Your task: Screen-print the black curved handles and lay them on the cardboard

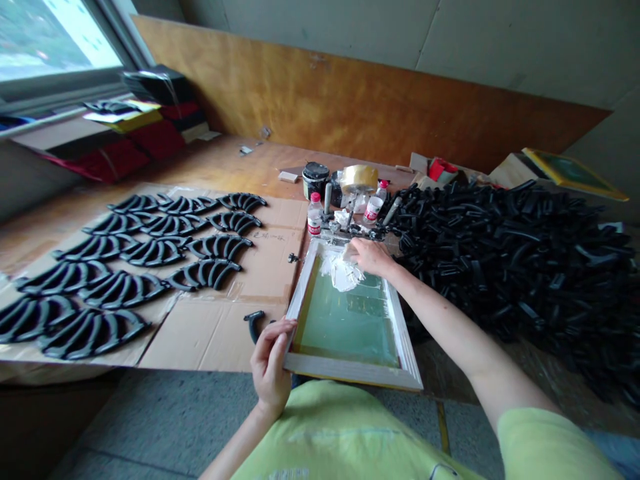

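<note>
A printing screen with a pale frame (353, 370) and green mesh (345, 327) lies at the table's front edge. My left hand (273, 363) is closed on the frame's left side near its front corner. At the far end of the mesh, my right hand (373, 257) presses a crumpled white cloth (344, 272) against the surface, its fingers bunched around the cloth. Just left of the frame, partly behind my left hand, is one curved black piece (255, 323).
Black handles (120, 287) lie in fanned rows on cardboard (200, 333) at left. A big heap of black parts (500, 267) fills the right. Behind the screen stand a red-capped bottle (315, 217), a dark jar (315, 179) and yellowish tape (359, 179).
</note>
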